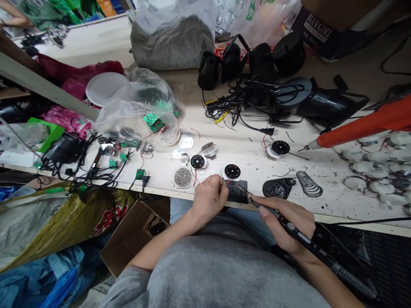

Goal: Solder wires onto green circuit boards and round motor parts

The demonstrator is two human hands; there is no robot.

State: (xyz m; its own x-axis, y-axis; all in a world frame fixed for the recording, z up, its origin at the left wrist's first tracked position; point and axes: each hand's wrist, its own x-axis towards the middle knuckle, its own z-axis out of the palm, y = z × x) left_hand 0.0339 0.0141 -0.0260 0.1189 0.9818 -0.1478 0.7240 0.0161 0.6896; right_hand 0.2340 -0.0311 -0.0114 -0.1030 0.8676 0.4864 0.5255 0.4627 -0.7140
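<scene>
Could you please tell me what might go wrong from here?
The pen-shaped tool in the right hand looks like a soldering iron; if hot, a slip could burn the left hand, close to its tip. The dish of small metal pieces sits near the front edge of the table, beside the left hand, so a nudge might spill it.

Head view — forward, down onto bench [237,137]

A black soldering iron [303,238] slants with its tip over the dark box [236,196], its handle running rightward and nearer than the box. Just beyond the box, a black disc [232,171] sits face up on a white base.
</scene>
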